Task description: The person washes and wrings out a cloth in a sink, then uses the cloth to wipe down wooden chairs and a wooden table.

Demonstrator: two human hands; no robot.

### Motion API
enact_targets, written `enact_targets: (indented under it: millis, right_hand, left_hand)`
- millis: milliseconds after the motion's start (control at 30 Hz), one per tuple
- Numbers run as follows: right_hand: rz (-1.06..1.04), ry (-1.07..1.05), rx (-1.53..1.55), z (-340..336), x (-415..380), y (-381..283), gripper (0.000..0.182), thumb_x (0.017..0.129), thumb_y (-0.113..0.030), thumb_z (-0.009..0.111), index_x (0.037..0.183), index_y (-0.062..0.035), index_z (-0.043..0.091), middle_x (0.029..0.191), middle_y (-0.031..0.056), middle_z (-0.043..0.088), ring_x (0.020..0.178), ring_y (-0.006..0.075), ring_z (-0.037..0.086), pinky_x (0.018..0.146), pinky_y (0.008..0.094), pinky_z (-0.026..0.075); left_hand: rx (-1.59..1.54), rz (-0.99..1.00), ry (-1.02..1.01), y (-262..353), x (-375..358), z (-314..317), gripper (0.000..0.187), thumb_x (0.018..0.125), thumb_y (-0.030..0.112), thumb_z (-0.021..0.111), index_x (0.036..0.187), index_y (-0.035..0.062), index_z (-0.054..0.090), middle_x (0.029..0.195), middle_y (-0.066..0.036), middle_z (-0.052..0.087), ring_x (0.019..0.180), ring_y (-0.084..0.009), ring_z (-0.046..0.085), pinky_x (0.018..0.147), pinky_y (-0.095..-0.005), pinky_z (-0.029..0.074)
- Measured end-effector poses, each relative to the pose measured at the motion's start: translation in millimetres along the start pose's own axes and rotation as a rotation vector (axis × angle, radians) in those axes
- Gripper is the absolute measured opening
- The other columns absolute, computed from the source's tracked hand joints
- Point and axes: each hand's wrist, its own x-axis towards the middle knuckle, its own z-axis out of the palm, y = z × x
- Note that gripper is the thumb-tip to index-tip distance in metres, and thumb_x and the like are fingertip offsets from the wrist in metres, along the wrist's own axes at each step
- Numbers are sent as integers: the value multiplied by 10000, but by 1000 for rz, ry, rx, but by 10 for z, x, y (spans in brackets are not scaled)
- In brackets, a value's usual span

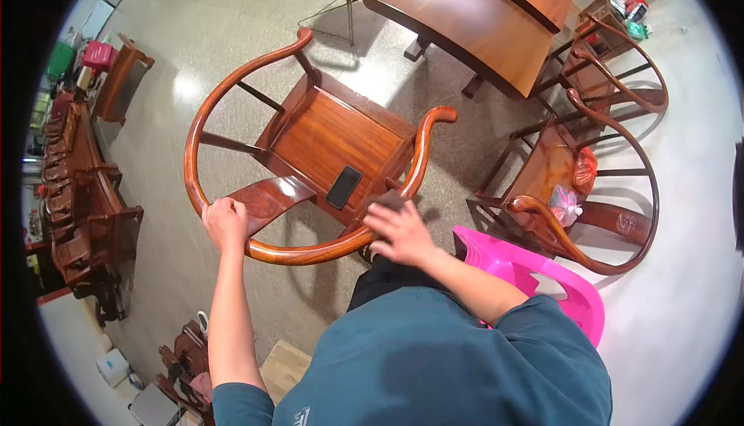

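A round-backed wooden armchair (333, 120) stands in front of me, its curved top rail nearest my body. My left hand (225, 223) is closed around that rail on the left, beside the carved back splat (267, 201). Over the right part of the rail, my right hand (399, 228) presses a thin dark brown sheet (394, 197) against the wood; its fingers are a little blurred and partly hide the sheet. A black phone (343, 187) lies on the chair's seat between the hands.
A pink plastic chair (535, 271) stands close on my right. Beyond it, another wooden armchair (535, 166) holds a red bag (585, 169) and a clear bag (564, 205). A wooden table (457, 19) is ahead; carved furniture (85, 194) lines the left side.
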Motion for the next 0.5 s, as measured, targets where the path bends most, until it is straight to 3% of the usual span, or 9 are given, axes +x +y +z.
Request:
enact_targets:
  millis: [100, 133, 167, 233, 333, 367, 500]
  right_hand:
    - [277, 46, -207, 61, -114, 619, 558, 923, -489, 653, 1429, -262, 597, 1598, 14, 452, 1238, 363, 596, 1149, 639, 298]
    - [506, -49, -122, 22, -63, 797, 544, 961, -487, 607, 1453, -258, 575, 1632, 7, 403, 1286, 377, 571, 1152, 681, 279]
    - [628, -43, -81, -48, 25, 928, 561, 971, -469, 598, 1466, -208, 560, 1648, 44, 376, 1331, 374, 542, 1172, 643, 293]
    - [686, 190, 192, 131, 90, 1160, 542, 984, -409, 594, 1454, -141, 561, 1628, 94, 401, 1378, 342, 513, 1183, 562, 329]
    - [488, 181, 205, 228, 33, 960, 526, 979, -338, 611, 1440, -90, 562, 1589, 141, 448, 1401, 318, 497, 1178, 507, 349]
    - [477, 88, 170, 181, -38, 683, 515, 966, -287, 626, 1435, -84, 565, 1547, 152, 497, 1414, 298, 487, 1184, 539, 330]
    - [352, -71, 276, -1, -99, -151, 577, 958, -213, 626, 1505, -104, 480, 1330, 157, 656, 1275, 373, 568, 1177, 579, 332]
  left_hand:
    - [29, 26, -2, -15, 6, 6, 152, 842, 191, 658, 796, 70, 738, 880, -124, 732, 904, -327, 676, 1079, -484, 445]
    - [40, 35, -9, -20, 4, 23, 157, 843, 198, 656, 801, 74, 743, 880, -121, 733, 907, -324, 677, 1079, -485, 444]
    - [53, 33, -27, -13, 6, 26, 161, 844, 203, 655, 806, 76, 746, 885, -119, 734, 912, -321, 678, 1085, -486, 437]
    - [82, 26, -60, 1, 15, 7, 167, 845, 213, 654, 817, 82, 753, 896, -113, 735, 923, -313, 679, 1096, -486, 423]
    - [110, 18, -117, 23, 30, -15, 182, 848, 229, 651, 826, 85, 760, 923, -110, 738, 940, -304, 680, 1115, -476, 401]
    - [117, 19, -126, 34, 36, -17, 184, 849, 232, 650, 826, 86, 760, 929, -109, 739, 943, -302, 679, 1117, -476, 397]
    - [129, 22, -128, 35, 38, -23, 188, 854, 233, 649, 824, 85, 761, 934, -109, 741, 945, -300, 679, 1121, -481, 389]
